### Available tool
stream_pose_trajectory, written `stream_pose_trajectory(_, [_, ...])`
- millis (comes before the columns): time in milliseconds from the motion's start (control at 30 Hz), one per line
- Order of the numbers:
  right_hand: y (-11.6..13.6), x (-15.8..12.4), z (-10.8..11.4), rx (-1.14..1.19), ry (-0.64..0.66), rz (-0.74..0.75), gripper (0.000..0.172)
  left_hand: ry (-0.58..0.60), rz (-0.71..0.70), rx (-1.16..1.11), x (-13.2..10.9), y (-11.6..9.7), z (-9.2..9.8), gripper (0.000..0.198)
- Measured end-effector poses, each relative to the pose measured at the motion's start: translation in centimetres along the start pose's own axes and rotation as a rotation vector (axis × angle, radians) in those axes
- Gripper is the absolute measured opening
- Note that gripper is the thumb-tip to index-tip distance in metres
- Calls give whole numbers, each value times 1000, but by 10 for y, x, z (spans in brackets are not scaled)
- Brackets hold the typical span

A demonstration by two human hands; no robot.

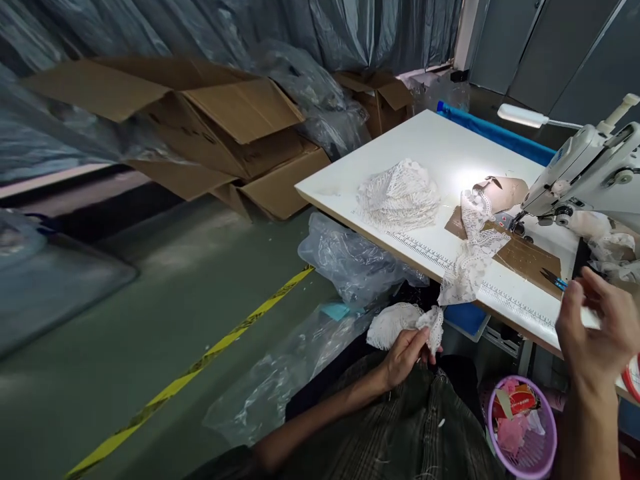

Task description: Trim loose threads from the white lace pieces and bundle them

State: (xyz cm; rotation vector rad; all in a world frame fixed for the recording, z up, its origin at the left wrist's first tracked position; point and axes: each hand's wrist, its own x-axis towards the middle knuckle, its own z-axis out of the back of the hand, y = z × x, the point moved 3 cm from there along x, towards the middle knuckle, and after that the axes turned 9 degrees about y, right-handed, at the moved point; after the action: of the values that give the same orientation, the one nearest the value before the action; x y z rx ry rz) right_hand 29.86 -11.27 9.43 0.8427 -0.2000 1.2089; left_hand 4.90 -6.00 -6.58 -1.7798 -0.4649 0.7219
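My left hand is in my lap, fingers closed on the end of a white lace strip that trails up over the table edge to the sewing machine. A bunch of the same lace lies beside that hand. My right hand is raised at the table's front edge, fingers curled round small blue-handled snips. A heap of white lace pieces rests on the white table.
A brown card piece lies under the machine's needle area, lit by a lamp. A purple basket of scraps stands at lower right. Clear plastic bags and open cardboard boxes crowd the floor left of the table, past yellow tape.
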Motion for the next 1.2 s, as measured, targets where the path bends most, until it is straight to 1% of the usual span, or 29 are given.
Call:
stream_pose_trajectory(67, [-19,7,-9,-164,55,41,37,-15,1,-25,-1,0,0,80])
stream_pose_trajectory(133, [-41,9,-20,-287,180,49,44,-19,2,-48,-2,0,0,81])
stream_pose_trajectory(200, [-58,7,-28,-347,273,29,48,-18,-11,-53,-4,1,0,80])
stream_pose_trajectory(267, [-67,4,-31,-364,293,4,48,-3,-35,-44,-4,1,1,77])
stream_pose_trajectory(367, [-69,2,-34,-364,265,-33,45,18,-62,-30,-5,0,1,76])
stream_pose_trajectory(433, [-65,3,-34,-366,242,-39,43,15,-61,-27,-5,-1,1,77])
stream_pose_trajectory(500, [-53,6,-31,-375,202,-37,38,8,-56,-14,-5,-2,0,77])
stream_pose_trajectory(567, [-33,7,-24,-360,130,-46,31,2,-57,6,-5,-3,-1,78])
stream_pose_trajectory(600, [-20,5,-20,-316,89,-68,29,4,-59,18,-5,-4,-1,78])
stream_pose_trajectory(633, [-7,2,-18,-236,64,-101,28,6,-60,29,-5,-4,-2,78])
stream_pose_trajectory(667, [6,-3,-17,-107,57,-151,28,9,-60,37,-5,-4,-2,78])
stream_pose_trajectory(700, [18,-11,-19,79,76,-227,26,12,-60,45,-5,-3,-2,78])
stream_pose_trajectory(733, [30,-21,-25,261,132,-275,26,17,-59,56,-5,-3,-3,78])
stream_pose_trajectory(767, [42,-31,-33,383,175,-289,26,23,-59,72,-4,-2,-3,78])
stream_pose_trajectory(800, [52,-43,-45,446,268,-291,27,28,-60,97,-4,-1,-4,78])
stream_pose_trajectory(867, [63,-65,-73,437,492,-304,34,32,-70,184,-3,0,-4,76])
stream_pose_trajectory(900, [65,-75,-87,411,582,-333,37,28,-74,248,-3,1,-4,74])
stream_pose_trajectory(933, [65,-83,-99,385,643,-364,38,20,-78,319,-3,1,-4,71])
stream_pose_trajectory(1000, [62,-92,-116,359,700,-416,35,31,-86,465,-4,0,-4,61])
stream_pose_trajectory(1067, [59,-95,-122,370,711,-427,32,147,-103,568,-8,-5,-5,47])
stream_pose_trajectory(1100, [58,-94,-122,388,715,-419,32,214,-114,595,-10,-9,-4,41])
stream_pose_trajectory(1133, [58,-93,-119,410,722,-405,33,247,-126,610,-13,-15,-2,37])
stream_pose_trajectory(1167, [58,-92,-116,435,734,-386,33,229,-139,617,-14,-22,4,36])
stream_pose_trajectory(1200, [58,-90,-113,466,752,-363,33,153,-160,624,-14,-31,12,36])
